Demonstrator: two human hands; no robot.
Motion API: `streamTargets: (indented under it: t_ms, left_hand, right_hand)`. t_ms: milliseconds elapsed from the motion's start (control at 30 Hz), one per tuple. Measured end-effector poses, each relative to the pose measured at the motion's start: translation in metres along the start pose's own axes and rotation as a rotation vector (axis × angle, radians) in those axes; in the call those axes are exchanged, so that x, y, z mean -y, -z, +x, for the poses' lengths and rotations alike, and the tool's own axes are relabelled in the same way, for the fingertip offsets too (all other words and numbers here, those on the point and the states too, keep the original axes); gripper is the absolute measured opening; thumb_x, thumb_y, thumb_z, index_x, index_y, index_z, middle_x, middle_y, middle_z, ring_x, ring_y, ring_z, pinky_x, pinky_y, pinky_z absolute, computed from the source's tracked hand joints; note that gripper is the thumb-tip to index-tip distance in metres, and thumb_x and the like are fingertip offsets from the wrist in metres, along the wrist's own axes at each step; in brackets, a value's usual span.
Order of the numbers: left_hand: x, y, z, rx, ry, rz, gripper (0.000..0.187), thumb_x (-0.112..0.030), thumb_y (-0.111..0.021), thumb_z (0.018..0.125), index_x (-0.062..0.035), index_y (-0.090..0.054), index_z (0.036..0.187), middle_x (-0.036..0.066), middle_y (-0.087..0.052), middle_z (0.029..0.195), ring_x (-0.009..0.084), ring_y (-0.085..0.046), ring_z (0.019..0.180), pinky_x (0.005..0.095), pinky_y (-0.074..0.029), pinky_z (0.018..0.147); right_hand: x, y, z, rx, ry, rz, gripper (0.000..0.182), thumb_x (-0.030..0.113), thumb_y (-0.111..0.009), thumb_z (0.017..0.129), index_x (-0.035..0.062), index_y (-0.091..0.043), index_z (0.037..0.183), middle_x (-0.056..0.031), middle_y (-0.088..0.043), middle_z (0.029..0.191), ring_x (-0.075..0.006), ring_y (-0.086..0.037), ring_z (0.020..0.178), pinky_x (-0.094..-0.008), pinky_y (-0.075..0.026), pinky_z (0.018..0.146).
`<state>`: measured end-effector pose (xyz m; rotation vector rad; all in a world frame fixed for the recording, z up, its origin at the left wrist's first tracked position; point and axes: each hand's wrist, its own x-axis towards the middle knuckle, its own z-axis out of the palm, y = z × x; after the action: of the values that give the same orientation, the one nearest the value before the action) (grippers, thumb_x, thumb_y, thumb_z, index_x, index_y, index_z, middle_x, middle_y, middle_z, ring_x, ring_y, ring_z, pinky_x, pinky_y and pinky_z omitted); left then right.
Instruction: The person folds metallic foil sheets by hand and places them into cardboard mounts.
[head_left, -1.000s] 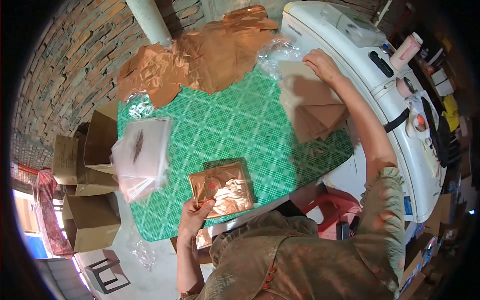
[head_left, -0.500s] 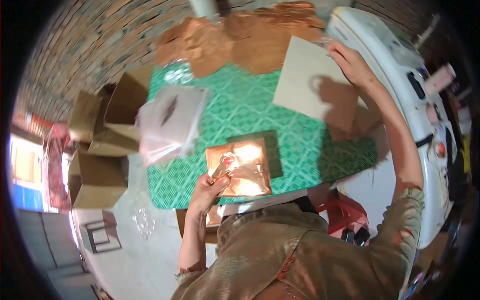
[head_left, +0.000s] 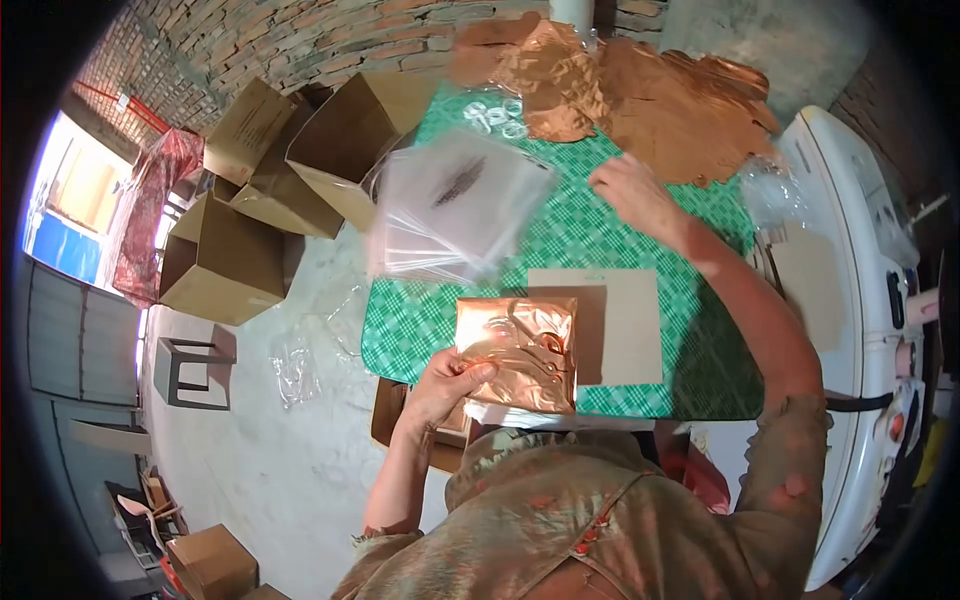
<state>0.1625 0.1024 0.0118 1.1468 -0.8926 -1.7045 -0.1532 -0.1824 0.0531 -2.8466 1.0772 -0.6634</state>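
My left hand (head_left: 447,388) pinches the left edge of a folded, shiny copper-coloured foil sheet (head_left: 515,345), thumb on top, near the table's front edge. A pale square cardboard sheet (head_left: 630,335) lies flat on the table, just right of the foil and partly in its shadow. Over the middle of the table is my right hand (head_left: 640,200), holding nothing visible, its fingers loosely apart and pointing left. To that hand's left lies a fanned stack of clear plastic bags (head_left: 465,205) with a dark mark on top. Large copper-coloured sheets (head_left: 665,115) spread beyond it at the back.
The table has a green checked cover (head_left: 420,330). Small clear plastic rings (head_left: 495,118) sit near its back edge. Open cardboard boxes (head_left: 235,255) stand on the floor at left, with a grey stool (head_left: 190,375) nearer. A white appliance (head_left: 855,200) flanks the right side.
The cardboard sheet has gone from my right hand to the table beside the foil. My right hand has moved left toward the plastic bags. The view has turned left; my left hand keeps its hold.
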Motion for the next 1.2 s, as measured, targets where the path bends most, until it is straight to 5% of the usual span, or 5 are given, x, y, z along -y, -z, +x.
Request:
streamTargets:
  t_ms: [500,667,767,967,1200]
  left_hand:
    - [0.000,0.007,0.006,-0.072,0.020,-0.308,0.032,-0.021,-0.083,0.090,0.0002,-0.071,0.111,0.005,-0.075,0.096,0.0100,-0.067,0.077,0.0248,-0.054,0.066]
    - [0.005,0.014,0.005,-0.003,0.018,-0.276,0.035,-0.023,-0.081,0.092,-0.0005,-0.070,0.116,-0.001,-0.072,0.099,0.0067,-0.060,0.080,0.0224,-0.047,0.069]
    - [0.010,0.012,0.009,-0.051,-0.010,-0.268,0.039,-0.022,-0.083,0.089,0.0022,-0.068,0.117,0.007,-0.075,0.102,0.0103,-0.069,0.075,0.0240,-0.055,0.061]
    - [0.018,0.014,0.013,-0.048,-0.049,-0.252,0.044,-0.026,-0.083,0.089,0.0033,-0.068,0.119,0.003,-0.073,0.093,0.0053,-0.059,0.065,0.0203,-0.044,0.055]
    - [0.007,0.014,0.010,-0.028,-0.040,-0.163,0.046,-0.032,-0.084,0.089,0.0037,-0.070,0.115,0.002,-0.070,0.083,0.0051,-0.057,0.062,0.0201,-0.041,0.051]
  right_hand:
    - [-0.018,-0.092,0.147,0.004,-0.229,0.013,0.011,0.018,-0.063,0.094,0.0119,-0.072,0.097,-0.0095,-0.062,0.107,-0.0311,-0.056,0.115,-0.0439,-0.048,0.098]
    - [-0.049,-0.095,0.154,-0.068,-0.197,0.123,0.009,0.015,-0.067,0.093,0.0072,-0.070,0.097,-0.0111,-0.064,0.100,-0.0313,-0.061,0.099,-0.0414,-0.050,0.086]
    - [-0.053,-0.064,0.152,-0.087,-0.291,0.370,0.012,0.016,-0.063,0.096,0.0076,-0.071,0.100,-0.0112,-0.067,0.100,-0.0258,-0.065,0.091,-0.0391,-0.051,0.080]
    - [-0.041,0.014,0.119,-0.098,-0.380,0.843,0.017,0.023,-0.063,0.104,0.0072,-0.066,0.109,0.0039,-0.064,0.097,-0.0037,-0.055,0.078,-0.0217,-0.045,0.067]
    - [0.031,0.089,0.042,-0.081,-0.415,1.262,0.020,0.024,-0.059,0.107,0.0065,-0.061,0.115,-0.0020,-0.067,0.098,-0.0066,-0.059,0.078,-0.0208,-0.047,0.071]
